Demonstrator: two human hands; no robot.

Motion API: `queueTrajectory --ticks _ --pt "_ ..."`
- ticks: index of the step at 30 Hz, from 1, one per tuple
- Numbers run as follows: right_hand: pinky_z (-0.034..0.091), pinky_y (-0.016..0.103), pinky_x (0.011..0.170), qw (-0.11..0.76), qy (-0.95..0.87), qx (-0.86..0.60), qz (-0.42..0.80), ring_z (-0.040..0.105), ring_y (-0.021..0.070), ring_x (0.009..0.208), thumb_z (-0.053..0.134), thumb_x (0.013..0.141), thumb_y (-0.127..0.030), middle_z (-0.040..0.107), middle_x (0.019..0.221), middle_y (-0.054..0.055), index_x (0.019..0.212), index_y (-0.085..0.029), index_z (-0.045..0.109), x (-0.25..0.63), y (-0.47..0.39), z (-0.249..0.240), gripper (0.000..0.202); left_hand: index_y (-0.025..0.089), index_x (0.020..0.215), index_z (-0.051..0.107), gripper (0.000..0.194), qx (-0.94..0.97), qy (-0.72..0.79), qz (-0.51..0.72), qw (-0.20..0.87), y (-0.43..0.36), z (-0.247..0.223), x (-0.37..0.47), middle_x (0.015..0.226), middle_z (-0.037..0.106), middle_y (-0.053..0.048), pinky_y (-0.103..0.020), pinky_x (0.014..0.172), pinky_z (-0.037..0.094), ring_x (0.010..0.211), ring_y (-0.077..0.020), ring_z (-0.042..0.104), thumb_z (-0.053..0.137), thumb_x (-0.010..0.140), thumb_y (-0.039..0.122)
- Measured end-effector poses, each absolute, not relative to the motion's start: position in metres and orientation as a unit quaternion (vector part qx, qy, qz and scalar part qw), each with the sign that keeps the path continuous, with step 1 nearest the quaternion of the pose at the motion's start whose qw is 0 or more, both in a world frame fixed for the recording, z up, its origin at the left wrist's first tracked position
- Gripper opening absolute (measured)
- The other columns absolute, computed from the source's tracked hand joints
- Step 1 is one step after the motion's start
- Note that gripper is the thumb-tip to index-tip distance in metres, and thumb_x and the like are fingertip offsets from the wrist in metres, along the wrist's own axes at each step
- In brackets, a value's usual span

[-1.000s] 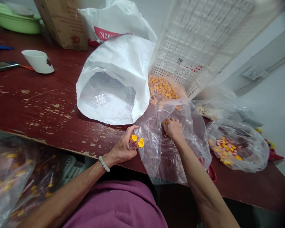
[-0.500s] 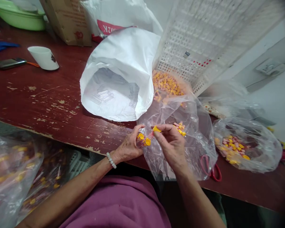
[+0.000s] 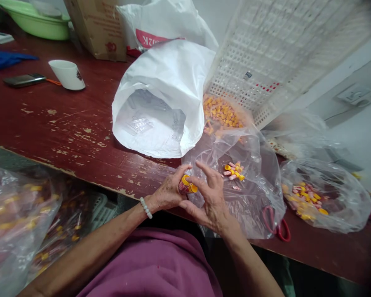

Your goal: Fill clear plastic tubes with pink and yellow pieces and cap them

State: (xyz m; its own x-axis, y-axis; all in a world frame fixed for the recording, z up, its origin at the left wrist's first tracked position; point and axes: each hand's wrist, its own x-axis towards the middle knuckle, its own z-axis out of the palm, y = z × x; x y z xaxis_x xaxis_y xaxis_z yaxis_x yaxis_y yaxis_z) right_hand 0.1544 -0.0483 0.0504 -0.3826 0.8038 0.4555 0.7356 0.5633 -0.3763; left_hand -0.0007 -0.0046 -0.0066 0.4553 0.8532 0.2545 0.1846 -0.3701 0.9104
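The left hand [image 3: 167, 192], at the near edge of the dark red, worn wooden desk [image 3: 89, 136], is closed around a small bundle of pink-patterned tubes with round yellow ends [image 3: 185, 186]. The right hand [image 3: 214, 202] is just beside the bundle on its right, thumb and fingers spread, nothing visibly gripped. The tubes' yellow ends face up and toward it; their long axes run back into the left palm. A loose pile of small yellow-and-pink pieces [image 3: 235, 170] lies on the clear plastic bag [image 3: 250, 218], farther from the near edge and nearer the right hand. The left fingers hide the tubes' lower parts and number; whether a right fingertip touches them, I cannot tell.
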Motion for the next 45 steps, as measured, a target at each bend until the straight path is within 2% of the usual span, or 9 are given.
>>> queueTrajectory --ticks 3,9,15,23,27,32,38,41,45 --pt "0.03 0.048 0.101 0.273 -0.837 -0.473 0.006 0.036 0.0291 0.126 0.064 0.074 -0.044 0.038 0.14 0.01 0.111 -0.024 0.054 0.149 -0.048 0.041 0.043 0.017 0.13 0.038 0.076 0.721 0.36 0.37 0.461 -0.006 -0.01 -0.001 0.117 0.057 -0.011 -0.037 0.087 0.043 0.099 -0.025 0.057 0.07 0.061 0.02" --pt "0.033 0.047 0.096 0.284 -0.841 -0.458 -0.036 0.041 0.0298 0.12 0.067 0.07 -0.047 0.042 0.138 0.014 0.115 -0.021 0.05 0.152 -0.043 0.03 0.055 0.016 0.121 0.047 0.075 0.669 0.372 0.357 0.536 -0.005 -0.008 -0.003 0.101 0.062 -0.006 -0.03 0.076 0.045 0.088 -0.0207 0.057 0.072 0.051 0.01" --pt "0.033 0.044 0.095 0.257 -0.858 -0.444 0.005 0.047 0.0264 0.112 0.068 0.071 -0.046 0.058 0.122 0.007 0.111 -0.023 0.053 0.153 -0.041 0.04 0.048 0.014 0.113 0.054 0.07 0.645 0.377 0.343 0.569 -0.003 0.001 -0.003 0.1 0.062 -0.005 -0.025 0.07 0.044 0.084 -0.0173 0.054 0.062 0.045 -0.003" --pt "0.036 0.042 0.099 0.297 -0.834 -0.426 0.185 0.046 0.0248 0.118 0.065 0.074 -0.049 0.051 0.127 0.008 0.118 -0.025 0.053 0.151 -0.033 0.037 0.051 0.012 0.097 0.059 0.056 0.575 0.35 0.356 0.648 -0.001 0.007 -0.011 0.081 0.061 0.001 -0.021 0.06 0.042 0.069 -0.0112 0.052 0.057 0.044 -0.002" --pt "0.037 0.045 0.102 0.359 -0.782 -0.445 0.248 0.038 0.0273 0.128 0.066 0.071 -0.055 0.034 0.142 0.011 0.14 -0.027 0.027 0.154 -0.03 0.038 0.084 0.012 0.083 0.059 0.039 0.507 0.345 0.325 0.719 -0.002 0.018 -0.026 0.066 0.055 0.003 -0.017 0.042 0.031 0.05 -0.0066 0.043 0.056 0.046 0.003" --pt "0.029 0.05 0.106 0.302 -0.86 -0.401 0.095 0.031 0.0322 0.132 0.076 0.056 -0.056 0.031 0.144 0.016 0.144 -0.019 0.016 0.131 -0.03 0.042 0.113 0.011 0.066 0.056 0.024 0.432 0.279 0.34 0.788 -0.01 0.026 -0.028 0.061 0.056 0.001 -0.021 0.049 0.037 0.055 -0.0099 0.048 0.054 0.044 0.0" --pt "0.046 0.043 0.09 0.312 -0.858 -0.396 0.098 0.054 0.0265 0.105 0.075 0.063 -0.033 0.056 0.116 0.012 0.127 -0.019 0.04 0.105 -0.028 0.034 0.075 0.012 0.06 0.053 0.023 0.374 0.296 0.365 0.8 -0.016 0.021 -0.026 0.058 0.051 0.003 -0.02 0.049 0.033 0.054 -0.0087 0.044 0.051 0.041 0.0" --pt "0.049 0.043 0.083 0.331 -0.855 -0.385 0.107 0.057 0.0265 0.096 0.073 0.064 -0.034 0.058 0.106 0.011 0.115 -0.02 0.048 0.101 -0.028 0.033 0.059 0.012 0.059 0.054 0.022 0.355 0.288 0.369 0.809 -0.02 0.018 -0.03 0.058 0.053 0.002 -0.021 0.048 0.034 0.053 -0.0092 0.045 0.054 0.039 0.001" --pt "0.05 0.047 0.078 0.338 -0.871 -0.344 0.096 0.058 0.0293 0.09 0.075 0.061 -0.041 0.059 0.1 0.011 0.116 -0.022 0.049 0.08 -0.02 0.027 0.063 0.012 0.059 0.056 0.024 0.324 0.289 0.392 0.811 -0.026 0.015 -0.049 0.061 0.056 0.001 -0.022 0.051 0.039 0.056 -0.0102 0.049 0.061 0.037 0.006"
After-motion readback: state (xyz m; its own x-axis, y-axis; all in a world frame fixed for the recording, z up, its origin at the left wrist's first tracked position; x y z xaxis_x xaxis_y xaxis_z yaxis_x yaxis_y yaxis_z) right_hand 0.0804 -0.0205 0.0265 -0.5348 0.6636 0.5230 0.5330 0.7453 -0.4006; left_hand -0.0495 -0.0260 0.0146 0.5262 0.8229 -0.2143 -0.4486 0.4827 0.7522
